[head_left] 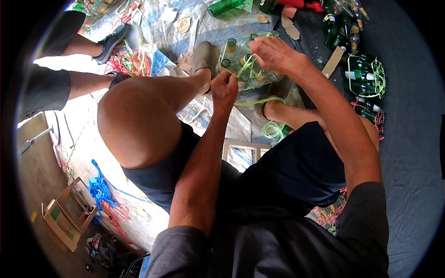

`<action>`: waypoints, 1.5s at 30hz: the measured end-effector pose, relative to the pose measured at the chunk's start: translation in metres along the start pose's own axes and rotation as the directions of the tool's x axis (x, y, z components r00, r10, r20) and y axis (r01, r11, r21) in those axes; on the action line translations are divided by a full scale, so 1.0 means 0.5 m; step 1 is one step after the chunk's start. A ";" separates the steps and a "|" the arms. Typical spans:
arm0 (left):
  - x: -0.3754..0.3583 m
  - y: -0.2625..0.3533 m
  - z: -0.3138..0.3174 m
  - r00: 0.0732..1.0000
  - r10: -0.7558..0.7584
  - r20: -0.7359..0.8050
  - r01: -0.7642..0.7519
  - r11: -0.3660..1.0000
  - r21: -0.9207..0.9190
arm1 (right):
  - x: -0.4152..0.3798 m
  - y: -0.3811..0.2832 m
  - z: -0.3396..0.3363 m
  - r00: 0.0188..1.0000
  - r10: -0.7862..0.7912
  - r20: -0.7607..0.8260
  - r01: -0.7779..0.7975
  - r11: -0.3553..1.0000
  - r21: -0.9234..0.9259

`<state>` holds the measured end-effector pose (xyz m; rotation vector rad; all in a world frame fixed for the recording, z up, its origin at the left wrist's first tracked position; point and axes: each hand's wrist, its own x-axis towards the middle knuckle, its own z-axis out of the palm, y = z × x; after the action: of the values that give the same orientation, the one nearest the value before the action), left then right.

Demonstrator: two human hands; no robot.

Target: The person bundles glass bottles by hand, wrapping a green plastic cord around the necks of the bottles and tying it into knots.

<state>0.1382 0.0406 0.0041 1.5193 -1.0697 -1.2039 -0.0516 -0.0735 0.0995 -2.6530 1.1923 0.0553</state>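
A bundle of clear glass bottles (232, 48) stands upright between my feet, with light green plastic string (248, 67) running around and across the necks. At the near left side of the bundle, my left hand (224, 90) is closed in a pinch on the string. My right hand (276, 53) is above the far right bottles, its fingers curled together on the string near the necks. The exact grip of the right fingertips is partly hidden. A loose tail of the string (259, 101) trails on the near side of the bundle.
Tied green bottles (364, 76) and loose bottles (340, 28) lie at the right. A green bottle (225, 5) lies at the back. Tangled red string (130, 62) lies near another person's shoe (111, 44). A wooden frame (65, 217) is at lower left.
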 end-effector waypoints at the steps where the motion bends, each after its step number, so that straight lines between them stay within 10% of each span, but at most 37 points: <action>1: 0.000 0.002 0.002 1.000 0.003 -0.004 -0.003 1.000 -0.018 | 0.003 0.002 0.000 1.000 -0.001 0.006 0.001 1.000 0.002; 35: -0.003 -0.020 0.016 0.998 -0.059 0.019 0.062 0.976 -0.209 | 0.052 0.007 0.007 0.999 -0.003 0.039 -0.001 0.997 0.078; 45: 0.000 -0.022 0.014 1.000 0.013 -0.016 -0.015 0.996 -0.083 | 0.042 -0.016 -0.006 0.901 0.313 0.301 -0.420 0.803 0.422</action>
<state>0.1323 0.0423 -0.0076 1.4530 -1.0068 -1.2108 -0.0319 -0.0842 0.1012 -1.9080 1.4143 0.0987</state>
